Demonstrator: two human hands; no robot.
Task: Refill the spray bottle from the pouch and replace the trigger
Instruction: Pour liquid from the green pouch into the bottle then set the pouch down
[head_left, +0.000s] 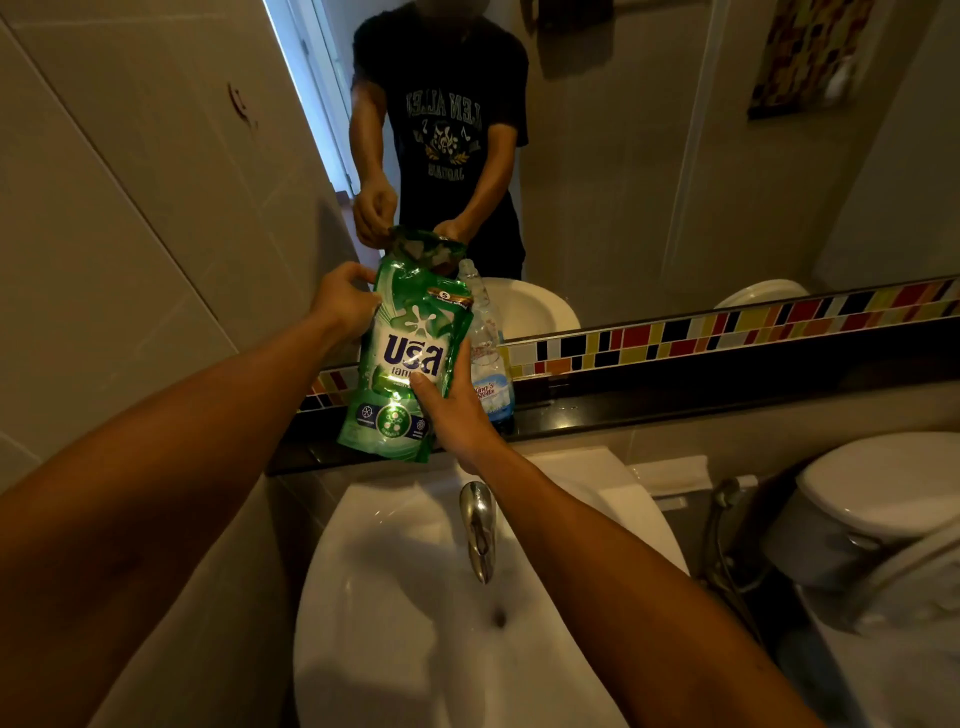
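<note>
A green refill pouch (402, 364) with white and blue lettering is held upright over the dark ledge (675, 400) below the mirror. My left hand (343, 304) grips its upper left corner. My right hand (452, 410) holds its lower right side, thumb on the front. Right behind the pouch stands a clear spray bottle (488, 358) with a blue-and-white label; its neck is bare, with no trigger on it. The trigger is not in view.
A white basin (405, 597) with a chrome tap (479, 525) lies below my arms. A toilet (878, 509) and a hose sprayer (722, 499) stand at the right. A tiled wall closes the left; the mirror (649, 156) reflects a person.
</note>
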